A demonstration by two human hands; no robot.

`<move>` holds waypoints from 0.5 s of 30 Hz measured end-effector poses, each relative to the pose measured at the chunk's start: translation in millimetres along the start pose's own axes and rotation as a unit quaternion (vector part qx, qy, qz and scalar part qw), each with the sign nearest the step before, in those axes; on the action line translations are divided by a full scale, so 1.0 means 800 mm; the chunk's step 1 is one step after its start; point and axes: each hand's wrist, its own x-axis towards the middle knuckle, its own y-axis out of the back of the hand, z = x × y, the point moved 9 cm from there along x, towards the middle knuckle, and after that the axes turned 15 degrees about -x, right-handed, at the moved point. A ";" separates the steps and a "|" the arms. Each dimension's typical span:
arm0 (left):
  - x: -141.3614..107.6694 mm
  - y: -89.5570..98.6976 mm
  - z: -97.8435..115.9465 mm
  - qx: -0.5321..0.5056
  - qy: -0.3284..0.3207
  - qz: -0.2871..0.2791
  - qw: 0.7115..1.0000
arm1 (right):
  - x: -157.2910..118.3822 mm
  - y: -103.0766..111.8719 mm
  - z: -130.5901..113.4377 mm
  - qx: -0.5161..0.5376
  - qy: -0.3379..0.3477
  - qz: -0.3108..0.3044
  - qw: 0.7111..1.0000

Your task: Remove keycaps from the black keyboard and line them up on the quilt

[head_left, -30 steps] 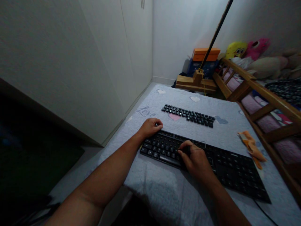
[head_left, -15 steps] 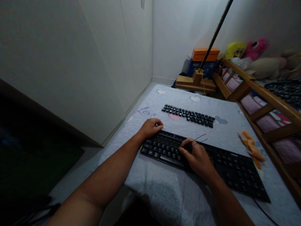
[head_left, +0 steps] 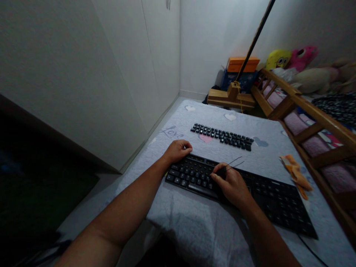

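A black keyboard [head_left: 280, 202] lies slantwise on the cloth-covered surface, with bare sockets showing in part of its upper rows. My left hand [head_left: 178, 150] rests at its upper left corner, fingers curled in against the edge. Over the middle keys, my right hand [head_left: 229, 184] is closed, thumb and index finger pinched together low at the keys. Two thin wire prongs of what looks like a wire keycap puller [head_left: 235, 162] stick out from between its fingers. Whether a keycap is in the pinch is hidden. Beyond the keyboard, several loose keycaps [head_left: 222, 136] lie in rows.
An orange cloth-like item [head_left: 296, 174] lies right of the keyboard. The keyboard's cable [head_left: 313, 252] runs off at lower right. A wooden bed rail [head_left: 319, 111] borders the right side, a white cabinet [head_left: 119, 74] the left. Behind stands a wooden base [head_left: 230, 97] with a pole.
Almost nothing differs. My right hand has shifted very slightly left, and the wire prongs with it; my left hand keeps its place at the corner.
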 end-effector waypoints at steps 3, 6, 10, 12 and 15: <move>0.000 0.000 0.001 -0.002 0.003 0.002 1.000 | -0.004 -0.003 0.000 0.000 0.009 0.001 1.000; 0.000 0.000 0.001 -0.004 -0.002 0.001 1.000 | -0.010 -0.005 -0.003 -0.016 0.027 0.007 0.999; -0.001 0.001 0.001 0.000 -0.004 0.002 1.000 | -0.019 -0.003 -0.016 -0.039 0.079 0.036 0.995; -0.001 0.001 0.001 0.001 -0.002 0.004 1.000 | -0.022 -0.004 -0.022 -0.048 0.099 0.045 0.993; -0.001 0.001 0.002 0.002 -0.003 0.001 1.000 | -0.026 -0.003 -0.027 -0.053 0.119 0.059 0.990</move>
